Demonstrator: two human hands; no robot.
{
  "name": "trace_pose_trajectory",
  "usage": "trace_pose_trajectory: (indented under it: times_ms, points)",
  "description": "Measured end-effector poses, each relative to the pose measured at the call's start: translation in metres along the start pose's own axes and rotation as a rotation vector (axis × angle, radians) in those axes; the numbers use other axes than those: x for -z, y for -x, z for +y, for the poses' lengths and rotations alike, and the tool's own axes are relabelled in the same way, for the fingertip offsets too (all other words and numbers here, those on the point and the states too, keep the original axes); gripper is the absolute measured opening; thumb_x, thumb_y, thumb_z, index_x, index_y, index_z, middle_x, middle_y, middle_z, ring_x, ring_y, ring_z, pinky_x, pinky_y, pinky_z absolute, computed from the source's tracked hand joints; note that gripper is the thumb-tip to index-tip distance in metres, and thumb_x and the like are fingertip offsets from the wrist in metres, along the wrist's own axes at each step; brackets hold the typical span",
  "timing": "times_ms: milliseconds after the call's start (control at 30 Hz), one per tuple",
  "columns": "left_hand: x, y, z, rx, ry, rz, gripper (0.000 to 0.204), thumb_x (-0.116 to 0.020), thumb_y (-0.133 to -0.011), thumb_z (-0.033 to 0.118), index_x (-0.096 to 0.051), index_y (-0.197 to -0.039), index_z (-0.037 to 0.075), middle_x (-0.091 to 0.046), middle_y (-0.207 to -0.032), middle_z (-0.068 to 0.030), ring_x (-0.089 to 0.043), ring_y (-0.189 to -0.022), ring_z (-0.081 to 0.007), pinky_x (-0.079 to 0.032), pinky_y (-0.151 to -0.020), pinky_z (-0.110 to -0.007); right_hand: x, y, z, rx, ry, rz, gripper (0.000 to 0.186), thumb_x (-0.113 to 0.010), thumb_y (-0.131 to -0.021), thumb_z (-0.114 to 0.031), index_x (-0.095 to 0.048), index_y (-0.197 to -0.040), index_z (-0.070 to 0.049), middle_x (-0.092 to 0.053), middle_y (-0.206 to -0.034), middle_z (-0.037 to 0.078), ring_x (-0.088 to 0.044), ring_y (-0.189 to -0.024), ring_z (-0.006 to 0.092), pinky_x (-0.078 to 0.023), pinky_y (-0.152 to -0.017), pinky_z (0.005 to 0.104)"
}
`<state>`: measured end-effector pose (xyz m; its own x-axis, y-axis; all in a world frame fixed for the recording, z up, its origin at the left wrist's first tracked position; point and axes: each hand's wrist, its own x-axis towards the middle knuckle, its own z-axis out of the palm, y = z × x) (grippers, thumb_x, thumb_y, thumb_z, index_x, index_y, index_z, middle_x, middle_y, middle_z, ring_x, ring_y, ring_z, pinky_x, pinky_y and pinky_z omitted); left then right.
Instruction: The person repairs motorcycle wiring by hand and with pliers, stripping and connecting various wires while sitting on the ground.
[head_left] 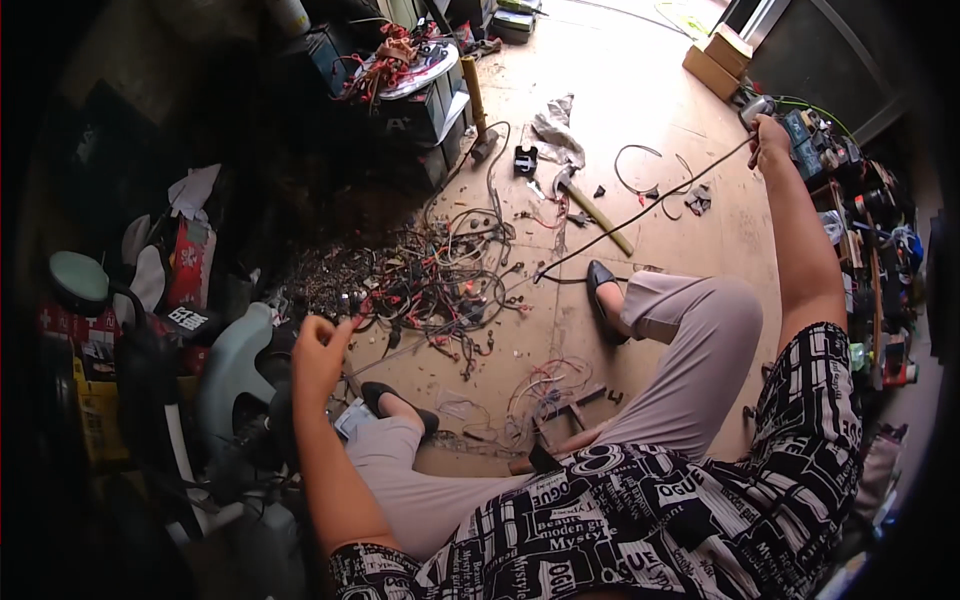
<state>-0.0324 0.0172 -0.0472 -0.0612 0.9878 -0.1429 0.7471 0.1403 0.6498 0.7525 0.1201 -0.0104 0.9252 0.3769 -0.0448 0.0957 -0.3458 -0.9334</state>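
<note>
Up at the right, my right hand (pixel 770 143) is closed round one end of a long dark cable (pixel 650 208). The cable slants down to the left, nearly straight, and its lower end is near my shoe (pixel 602 285). At lower left my left hand (pixel 320 350) has its fingers drawn together. A small red bit shows by its fingertips; whether it is held cannot be made out. Just beyond that hand lies a tangled heap of wires and connectors (pixel 440 285), spread over the floor.
A hammer (pixel 597 215) with a yellowish handle lies beyond the cable. Looped wire (pixel 640 148) and a crumpled sheet (pixel 558 130) are farther off. Batteries bearing a wire-laden plate (pixel 425 72) stand at upper left. A grey-green scooter-like body (pixel 235 370) is beside my left arm; shelves (pixel 875 240) line the right.
</note>
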Motion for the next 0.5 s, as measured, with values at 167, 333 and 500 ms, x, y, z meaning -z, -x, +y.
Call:
trace_pose_trajectory:
  times_ms: [167,333,500]
  points:
    - [-0.034,0.039,0.039,-0.015,-0.469,-0.505,0.05,-0.065,-0.076,0.049,-0.069,-0.096,0.004,-0.069,-0.092,-0.0144,-0.066,-0.082,-0.0282,-0.051,-0.076,-0.036,-0.048,0.091,0.03,0.087,0.118,-0.364,0.021,-0.063,-0.08,-0.028,-0.06,-0.093,-0.011,-0.054,-0.077,-0.001,-0.048,-0.067,0.011,-0.041,-0.059,0.0299]
    - [-0.058,0.048,0.058,-0.136,-0.37,-0.94,0.041,-0.065,-0.076,0.044,-0.072,-0.066,0.005,-0.07,-0.066,-0.0019,-0.066,-0.066,-0.0185,-0.052,-0.068,-0.032,-0.085,0.166,0.1,-0.049,0.179,-0.574,0.027,-0.062,-0.083,-0.033,-0.061,-0.09,-0.007,-0.059,-0.075,0.003,-0.046,-0.058,0.0117,-0.04,-0.054,0.03]
    - [-0.041,0.074,0.105,-0.148,-0.184,-0.876,0.004,-0.055,-0.079,0.003,-0.056,-0.082,0.0,-0.063,-0.077,-0.0105,-0.064,-0.076,-0.0175,-0.046,-0.062,-0.027,-0.092,0.315,0.188,-0.076,0.561,-0.985,0.04,-0.05,-0.092,-0.038,-0.062,-0.078,-0.002,-0.054,-0.061,0.007,-0.046,-0.042,0.0179,-0.043,-0.042,0.0322]
